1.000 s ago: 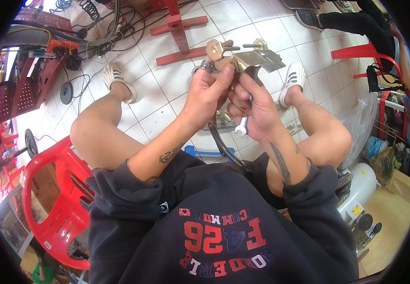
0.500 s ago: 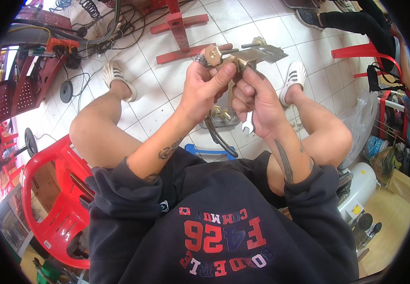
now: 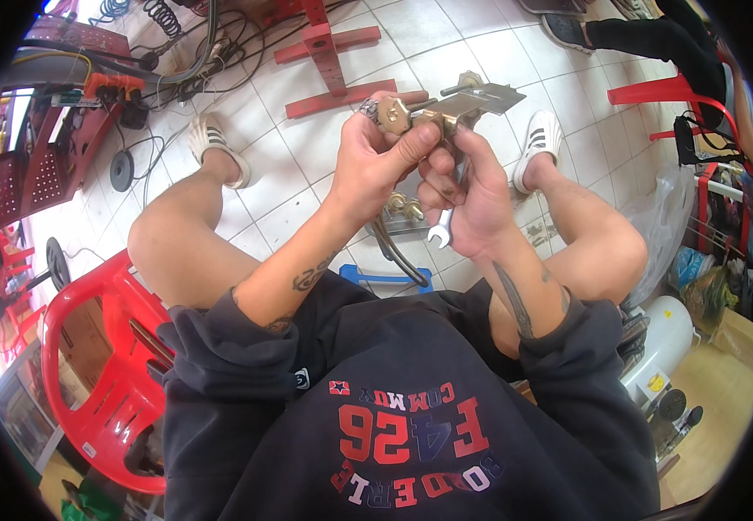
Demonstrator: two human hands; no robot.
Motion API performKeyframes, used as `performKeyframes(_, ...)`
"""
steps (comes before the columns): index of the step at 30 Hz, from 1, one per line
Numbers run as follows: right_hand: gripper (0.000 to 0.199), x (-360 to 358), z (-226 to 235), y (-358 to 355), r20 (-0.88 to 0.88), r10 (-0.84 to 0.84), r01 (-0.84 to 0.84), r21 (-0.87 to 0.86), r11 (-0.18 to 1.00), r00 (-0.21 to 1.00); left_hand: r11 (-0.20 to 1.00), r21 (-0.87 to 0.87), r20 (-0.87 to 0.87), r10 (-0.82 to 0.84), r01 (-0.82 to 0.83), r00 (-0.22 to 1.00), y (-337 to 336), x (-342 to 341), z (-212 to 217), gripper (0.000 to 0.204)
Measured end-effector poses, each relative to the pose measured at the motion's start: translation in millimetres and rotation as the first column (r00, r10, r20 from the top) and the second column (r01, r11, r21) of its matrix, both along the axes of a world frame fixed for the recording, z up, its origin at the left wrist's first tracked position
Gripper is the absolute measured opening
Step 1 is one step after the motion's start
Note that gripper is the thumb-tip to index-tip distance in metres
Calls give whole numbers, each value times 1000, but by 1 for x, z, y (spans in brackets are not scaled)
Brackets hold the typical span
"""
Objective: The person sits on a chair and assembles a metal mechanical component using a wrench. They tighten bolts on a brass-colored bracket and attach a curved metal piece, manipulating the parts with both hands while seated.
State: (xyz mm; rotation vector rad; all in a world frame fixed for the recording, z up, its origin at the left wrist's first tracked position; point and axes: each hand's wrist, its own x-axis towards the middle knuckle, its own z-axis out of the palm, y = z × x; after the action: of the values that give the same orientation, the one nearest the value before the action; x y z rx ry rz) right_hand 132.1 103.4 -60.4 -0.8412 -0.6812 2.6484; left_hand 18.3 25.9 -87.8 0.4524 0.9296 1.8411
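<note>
Out in front of me, over the floor between my legs, my left hand [image 3: 369, 169] is closed round a brass-coloured metal bracket [image 3: 459, 106]. The bracket has a flat plate sticking out to the right and bolts on it. Its left end carries a disc-like brass piece [image 3: 393, 115] near my left fingers. My right hand [image 3: 478, 204] is curled round a silver open-end wrench [image 3: 440, 231], whose jaw pokes out below the palm. The right fingertips are at the bracket's underside; whether they touch it is hard to tell. The wrench's other end is mostly hidden by the fingers.
Below my hands, brass fittings [image 3: 404, 207] lie in a tray, partly hidden, beside a dark hose [image 3: 394, 252] and a blue frame [image 3: 385, 276]. A red metal stand [image 3: 329, 61] is ahead. A red chair [image 3: 103, 365] stands left; another person's leg [image 3: 637, 39] is far right.
My right hand has shifted slightly left and turned, and the wrench's jaw has moved left with it. The bracket in my left hand has tilted slightly.
</note>
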Motion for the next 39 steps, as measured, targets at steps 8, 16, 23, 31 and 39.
performKeyframes(8, 33, -2, 2, 7, 61, 81, -84, 52, 995, 995, 999, -28, -71, -19, 17, 997, -3, -8, 1, 53)
performKeyframes(16, 28, 5, -4, 1, 38, 45, -46, 29, 999, 998, 998, -43, -142, -61, 55, 988, -5, -11, 6, 54)
performKeyframes(23, 25, 4, -10, 5, -18, 54, -53, 36, 998, 998, 1000, -7, -92, -19, 18, 996, -3, -9, -1, 54)
performKeyframes(31, 24, 9, -5, 22, 135, 157, -166, 57, 984, 978, 998, -64, -178, -20, 9, 984, -3, -10, 1, 55)
performKeyframes(39, 24, -1, 14, 10, 98, 9, -6, -26, 1000, 995, 999, -41, -141, -5, -1, 990, 0, -12, -1, 55)
